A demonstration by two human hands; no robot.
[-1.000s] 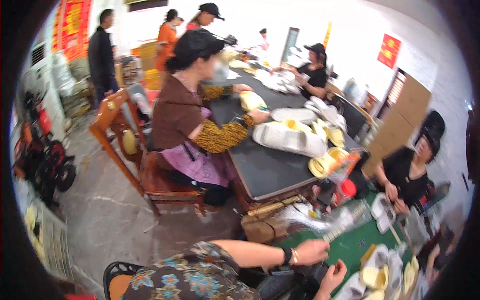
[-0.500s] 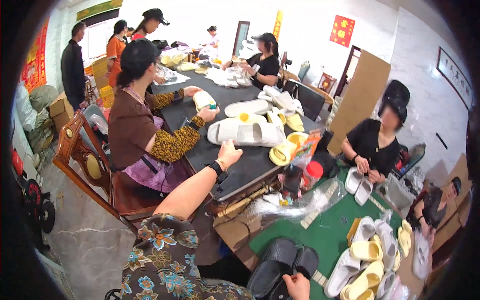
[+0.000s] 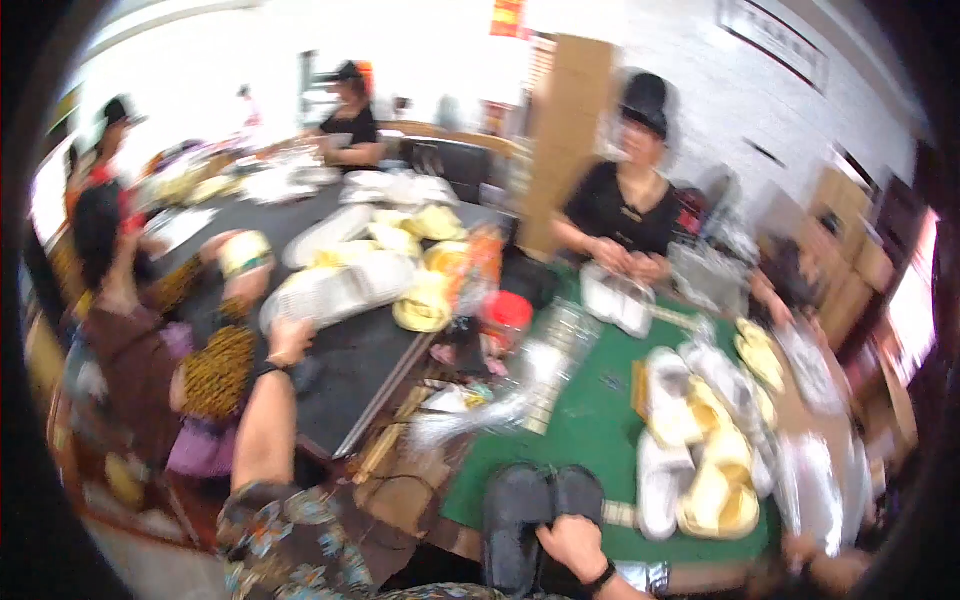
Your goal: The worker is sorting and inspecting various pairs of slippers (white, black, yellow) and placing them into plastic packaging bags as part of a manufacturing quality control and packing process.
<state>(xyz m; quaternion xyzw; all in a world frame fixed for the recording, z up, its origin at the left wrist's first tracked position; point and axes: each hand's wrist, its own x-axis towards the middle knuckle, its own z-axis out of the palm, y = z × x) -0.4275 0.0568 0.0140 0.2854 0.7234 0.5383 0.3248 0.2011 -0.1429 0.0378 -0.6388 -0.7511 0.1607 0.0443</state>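
My left hand reaches over the black table and is closed on the near edge of a light grey slipper; motion blurs the fingers. Another light grey slipper lies against it, with yellow slippers beside and behind. Low in the view, my right hand grips a pair of black slippers at the green table's near edge, thumb on top. The black slippers stand side by side, toes pointing away from me. Part of the right one is hidden behind my hand.
White and yellow slippers are heaped on the green table at right. Clear plastic bags and a red-lidded jar lie between the tables. Across from me, a person handles white slippers; another person sits at left.
My view has swung to the right, so the tables and people sit further left. More of my right hand and wrist shows. Both hands keep hold of their slippers.
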